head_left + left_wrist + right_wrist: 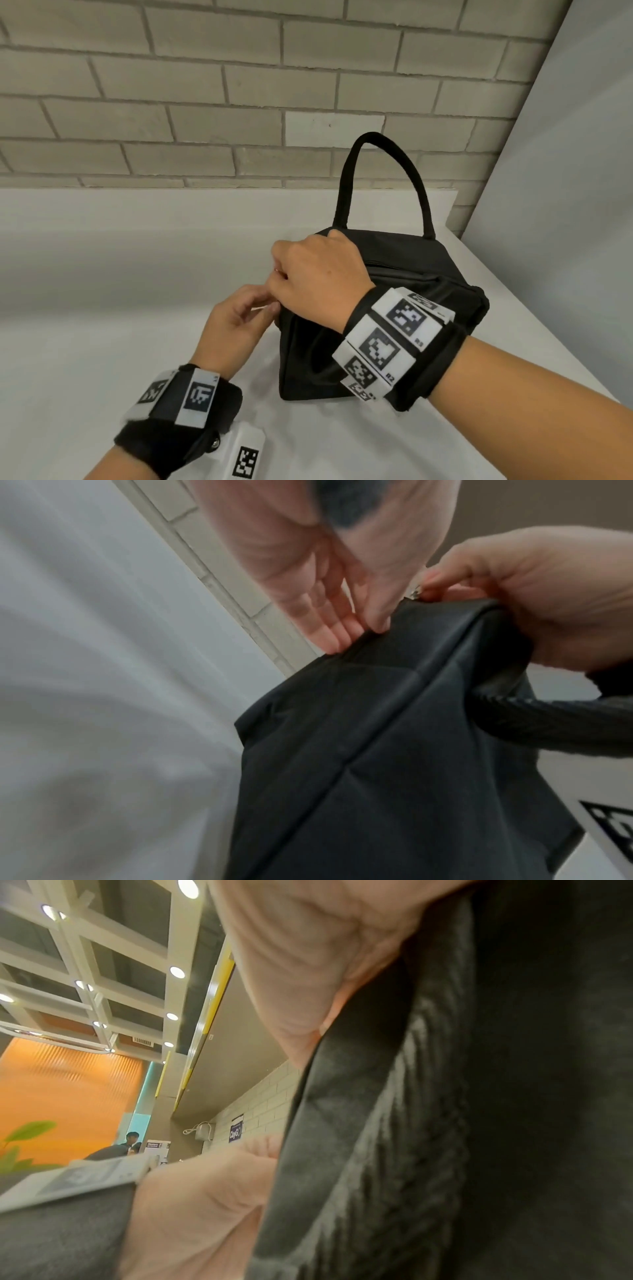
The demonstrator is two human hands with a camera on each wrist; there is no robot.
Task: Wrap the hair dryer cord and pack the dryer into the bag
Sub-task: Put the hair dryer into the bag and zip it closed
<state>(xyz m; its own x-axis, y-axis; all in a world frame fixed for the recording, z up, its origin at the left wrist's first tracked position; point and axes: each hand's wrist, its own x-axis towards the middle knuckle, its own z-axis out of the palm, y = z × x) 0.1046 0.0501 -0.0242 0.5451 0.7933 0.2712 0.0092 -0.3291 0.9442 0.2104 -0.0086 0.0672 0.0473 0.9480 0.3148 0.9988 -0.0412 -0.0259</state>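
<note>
Your right hand (315, 274) curls its fingers (445, 588) tight on the top corner of the black fabric handled bag (411, 267), beside its small metal zip pull (415, 591). Your left hand (233, 322) pinches that corner's seam between thumb and fingers (329, 634). The bag stands on the white tabletop (102, 274), centre-right of frame.

Lit softly and evenly from above in the head view. Casts a faint shadow at the foot of the bag (308, 359) on the white table (102, 274). Bends the brick courses (171, 102) near the edges. Smears table and left hand (308, 574) in the left wrist view. Goes dim and out of focus over the bag in the right wrist view, flares slightly around ceiling lamps (177, 972).
</note>
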